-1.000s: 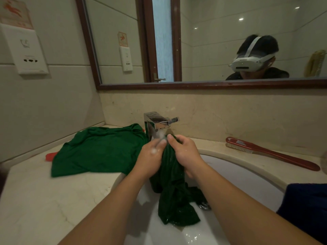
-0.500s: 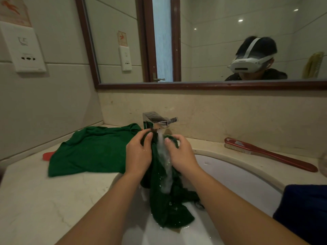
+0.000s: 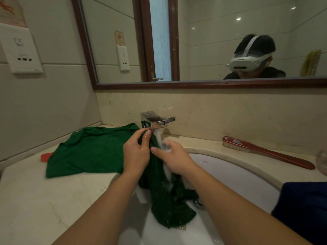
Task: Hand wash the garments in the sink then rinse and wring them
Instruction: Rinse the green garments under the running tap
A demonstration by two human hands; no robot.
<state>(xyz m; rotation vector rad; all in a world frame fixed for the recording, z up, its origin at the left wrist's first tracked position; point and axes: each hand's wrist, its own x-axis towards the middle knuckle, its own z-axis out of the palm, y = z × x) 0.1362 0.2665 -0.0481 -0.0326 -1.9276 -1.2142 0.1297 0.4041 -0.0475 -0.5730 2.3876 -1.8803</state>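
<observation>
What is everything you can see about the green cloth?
The green cloth is dark green and looks soft, like a knit garment. One part lies spread and wrinkled on the counter left of the tap. The rest hangs bunched into the white sink, wet and speckled with drops. The left hand and right hand grip the bunched part under the tap, where running water pours onto it. Its lower end rests in the sink near the drain.

Two hands: left hand, right hand. One green garment, one dark blue cloth, one faucet, one sink, one red brush; possibly one more red item, mostly hidden.
</observation>
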